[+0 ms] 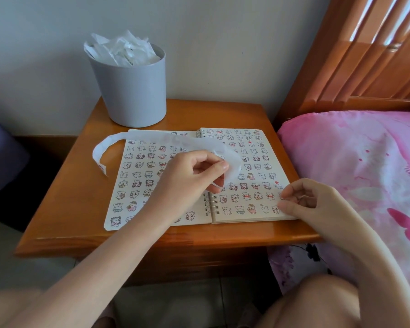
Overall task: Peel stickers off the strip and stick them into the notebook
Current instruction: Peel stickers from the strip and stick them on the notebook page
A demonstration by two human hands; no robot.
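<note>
An open spiral notebook [137, 185] lies on the wooden bedside table [76, 197]; both pages are covered with rows of small cartoon stickers. My left hand [187, 174] hovers over the spine and pinches a long white translucent sticker strip [152, 137]. The strip loops back over the left page and curls down past the notebook's left edge. My right hand [303, 200] rests at the right page's lower right edge, its fingertips pinched together on a small sticker [282, 196] against the paper.
A grey bin [133, 91] stuffed with crumpled white backing strips stands at the table's back left. A pink bedspread [355, 166] and a wooden headboard [355, 55] border the table on the right. My knees sit below the table's front edge.
</note>
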